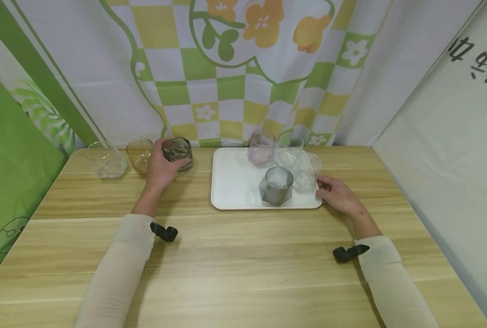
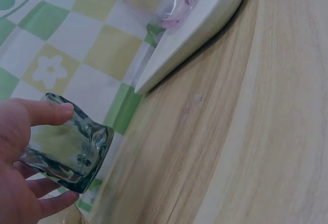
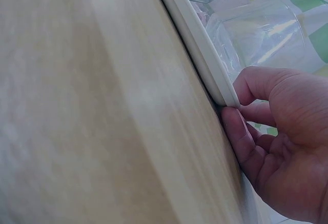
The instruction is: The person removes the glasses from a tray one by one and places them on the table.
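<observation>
- Your left hand [image 1: 161, 166] grips the dark glass [image 1: 182, 150], thumb on one side and fingers round the other; whether its base touches the table [image 1: 243, 264], I cannot tell.
- Just left of that hand stands the amber glass [image 1: 138, 152], with the far-left clear glass [image 1: 112, 167] beyond it.
- The white tray [image 1: 235, 182] lies to the right of the dark glass, a strip of table between, its long axis running left to right. Its bare left part faces your left hand, much the nearer hand to the dark glass.
- Your right hand [image 1: 339, 197] pinches the tray's near right corner between thumb and fingers.
- The pink glass [image 1: 261, 154], grey glass [image 1: 276, 189] and two clear glasses [image 1: 307, 176] crowd the tray's right half.
</observation>
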`<state>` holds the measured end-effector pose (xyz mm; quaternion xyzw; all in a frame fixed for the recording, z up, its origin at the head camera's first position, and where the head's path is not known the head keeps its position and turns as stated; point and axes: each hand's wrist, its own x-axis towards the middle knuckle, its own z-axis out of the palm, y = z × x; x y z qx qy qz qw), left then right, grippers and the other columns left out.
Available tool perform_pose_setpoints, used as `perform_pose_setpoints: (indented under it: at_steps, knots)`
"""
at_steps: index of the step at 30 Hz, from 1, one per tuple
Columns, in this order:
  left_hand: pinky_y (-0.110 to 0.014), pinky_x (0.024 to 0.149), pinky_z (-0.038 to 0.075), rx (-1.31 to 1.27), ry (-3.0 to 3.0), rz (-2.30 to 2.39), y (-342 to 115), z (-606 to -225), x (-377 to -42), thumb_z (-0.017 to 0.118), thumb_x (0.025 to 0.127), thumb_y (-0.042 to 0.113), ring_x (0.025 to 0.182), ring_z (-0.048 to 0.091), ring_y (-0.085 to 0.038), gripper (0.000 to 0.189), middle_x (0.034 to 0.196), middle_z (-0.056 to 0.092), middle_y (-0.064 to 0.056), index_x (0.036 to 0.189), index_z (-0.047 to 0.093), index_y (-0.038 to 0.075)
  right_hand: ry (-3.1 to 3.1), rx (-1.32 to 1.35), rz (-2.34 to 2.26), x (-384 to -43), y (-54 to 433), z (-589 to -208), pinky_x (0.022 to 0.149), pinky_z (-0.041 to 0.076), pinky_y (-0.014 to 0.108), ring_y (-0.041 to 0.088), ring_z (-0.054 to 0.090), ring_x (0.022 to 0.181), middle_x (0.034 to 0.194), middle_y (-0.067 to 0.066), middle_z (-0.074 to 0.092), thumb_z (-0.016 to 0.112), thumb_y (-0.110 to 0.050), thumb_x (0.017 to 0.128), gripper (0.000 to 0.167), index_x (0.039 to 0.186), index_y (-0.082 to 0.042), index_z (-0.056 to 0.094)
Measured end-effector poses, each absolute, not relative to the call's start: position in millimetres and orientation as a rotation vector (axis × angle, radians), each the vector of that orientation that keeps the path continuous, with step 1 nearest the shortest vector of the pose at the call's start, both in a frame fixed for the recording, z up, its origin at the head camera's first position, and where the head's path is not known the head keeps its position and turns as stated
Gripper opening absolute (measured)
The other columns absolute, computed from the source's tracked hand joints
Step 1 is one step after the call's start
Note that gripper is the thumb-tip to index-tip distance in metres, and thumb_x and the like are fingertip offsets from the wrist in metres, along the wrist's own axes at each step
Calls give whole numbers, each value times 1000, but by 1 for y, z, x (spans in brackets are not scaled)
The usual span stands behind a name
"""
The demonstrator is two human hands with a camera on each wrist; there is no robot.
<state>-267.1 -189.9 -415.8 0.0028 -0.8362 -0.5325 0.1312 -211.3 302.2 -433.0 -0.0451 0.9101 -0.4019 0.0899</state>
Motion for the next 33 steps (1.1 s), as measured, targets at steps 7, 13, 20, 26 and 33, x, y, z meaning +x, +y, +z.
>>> perform_pose_setpoints:
  at_steps: [7, 13, 20, 26, 33]
  knots:
    - [-50, 116, 33, 21, -2428, -1544, -194, -416, -265, 86, 85, 11, 138, 42, -41, 84, 148, 46, -25, 153, 37, -2, 2711, -119, -1189, -211, 301, -433, 76, 50, 26, 27, 54, 100, 124, 21, 56, 59, -5, 93, 64, 154, 6, 40]
    - [-50, 116, 32, 38, -2436, -1523, -196, -417, -264, 85, 85, 10, 138, 41, -41, 83, 148, 45, -24, 152, 37, -2, 2710, -115, -1194, -211, 302, -433, 76, 50, 27, 27, 54, 99, 125, 22, 57, 60, -5, 93, 65, 154, 6, 40]
    - [-52, 116, 31, 92, -2462, -1498, -199, -420, -262, 85, 87, 13, 140, 38, -41, 82, 149, 43, -23, 153, 37, 1, 2689, -108, -1216, -211, 301, -434, 75, 52, 26, 27, 55, 100, 126, 22, 57, 59, -5, 94, 64, 154, 5, 40]
    - [-51, 116, 32, 107, -2453, -1481, -201, -422, -261, 86, 86, 13, 139, 40, -40, 80, 146, 46, -24, 150, 39, -2, 2690, -119, -1214, -210, 302, -433, 75, 53, 26, 28, 55, 102, 126, 23, 57, 58, -5, 94, 62, 153, 7, 41]
    - [-50, 117, 31, 102, -2464, -1470, -202, -424, -262, 85, 86, 12, 140, 39, -41, 82, 146, 45, -26, 151, 38, -3, 2689, -105, -1203, -211, 302, -433, 75, 53, 25, 28, 56, 103, 128, 23, 56, 59, -7, 95, 63, 154, 6, 40]
